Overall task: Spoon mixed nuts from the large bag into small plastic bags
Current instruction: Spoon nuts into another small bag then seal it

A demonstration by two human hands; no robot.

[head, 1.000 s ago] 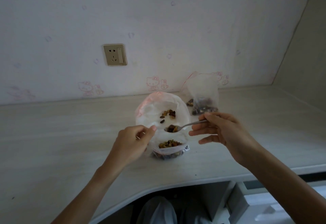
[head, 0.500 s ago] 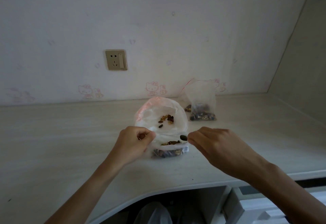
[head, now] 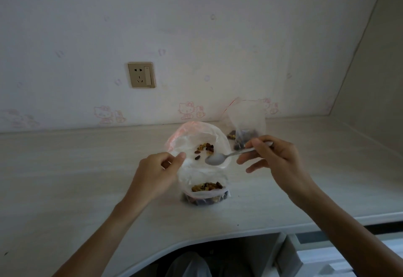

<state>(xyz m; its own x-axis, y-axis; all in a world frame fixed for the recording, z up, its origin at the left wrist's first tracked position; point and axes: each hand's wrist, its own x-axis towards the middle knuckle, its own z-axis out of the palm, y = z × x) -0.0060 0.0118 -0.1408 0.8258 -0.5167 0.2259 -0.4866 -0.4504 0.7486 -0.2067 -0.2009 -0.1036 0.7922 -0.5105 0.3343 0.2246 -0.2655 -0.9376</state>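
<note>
At the centre of the frame the large bag point(head: 197, 145) stands on the pale bench point(head: 65, 178), its mouth wide open with a pink-red strip along the rim and a few mixed nuts point(head: 206, 148) lying inside. Just below it, touching its near side, a small plastic bag point(head: 206, 193) sits open with nuts point(head: 207, 186) heaped in it. Over the large bag's mouth hangs an empty metal spoon point(head: 214, 159), bowl up, handle running to the right.

Bare bench stretches wide to the left and right of the bags, and a narrower band lies between the small bag and the curved front edge at the lower centre. Behind, the bench ends at a wall.

Upper right of the large bag, near the wall, a second small bag point(head: 247, 124) stands upright with dark nuts at its bottom, just behind the right hand. A wall socket point(head: 141, 75) sits on the wall at the upper left. Drawers point(head: 327, 259) show at the lower right, under the bench.

The left hand point(head: 156, 175) pinches the large bag's left rim between thumb and curled fingers. The right hand point(head: 272, 161) pinches the spoon's handle, lower fingers loosely extended leftwards.
</note>
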